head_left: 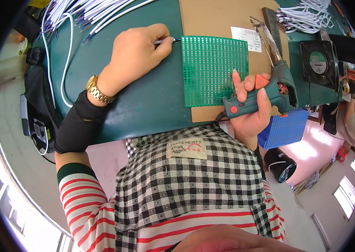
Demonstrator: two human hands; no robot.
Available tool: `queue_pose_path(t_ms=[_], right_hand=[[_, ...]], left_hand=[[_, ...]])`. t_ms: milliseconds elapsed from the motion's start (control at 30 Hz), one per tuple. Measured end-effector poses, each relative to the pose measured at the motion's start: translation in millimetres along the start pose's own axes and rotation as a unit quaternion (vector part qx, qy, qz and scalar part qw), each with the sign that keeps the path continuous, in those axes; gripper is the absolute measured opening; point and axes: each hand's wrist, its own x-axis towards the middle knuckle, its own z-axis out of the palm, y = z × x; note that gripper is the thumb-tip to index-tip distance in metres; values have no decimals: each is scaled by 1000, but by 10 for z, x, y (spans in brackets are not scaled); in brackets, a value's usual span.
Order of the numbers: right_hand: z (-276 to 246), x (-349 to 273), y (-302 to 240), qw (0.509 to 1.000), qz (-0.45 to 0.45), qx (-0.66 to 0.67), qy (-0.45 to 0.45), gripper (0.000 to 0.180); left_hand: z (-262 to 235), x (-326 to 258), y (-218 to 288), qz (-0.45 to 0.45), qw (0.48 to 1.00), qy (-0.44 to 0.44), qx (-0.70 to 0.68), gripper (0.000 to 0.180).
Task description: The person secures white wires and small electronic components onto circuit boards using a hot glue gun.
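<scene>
Our left hand (pixel 137 52) was curled tight around a thin pen-like tool (pixel 170 40). Its tip touched the top left corner of the green grid board (pixel 215 69). Our right hand (pixel 249 107) gripped a green soldering gun (pixel 276 84) with an orange trigger, just beside the board's lower right corner. The gun's long metal nose pointed up and away from us, past the board's right edge.

So the board lay between our two hands, flat on a brown cardboard sheet (pixel 207 19) on the green worktop (pixel 152 101). Its long side ran away from us. Both hands were about as near to it.

White wires (pixel 85 12) lay in a bunch far off to the left. A small black fan (pixel 322 63) sat to the right. A blue basket (pixel 284 128) stood below the gun, and we could not see what was in it.
</scene>
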Motion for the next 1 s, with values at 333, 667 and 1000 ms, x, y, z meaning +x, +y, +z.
queue_pose_path(t_ms=[333, 667, 1000], right_hand=[[14, -6, 10, 1000, 3, -4, 1, 30], [42, -22, 5, 1000, 1, -25, 6, 31], [54, -15, -3, 999, 4, -33, -6, 30]], left_hand=[[-32, -28, -44, 14, 1000, -14, -15, 12], [-30, -29, -40, 9, 1000, -14, -7, 12], [-33, -48, -29, 37, 999, -2, -10, 11]])
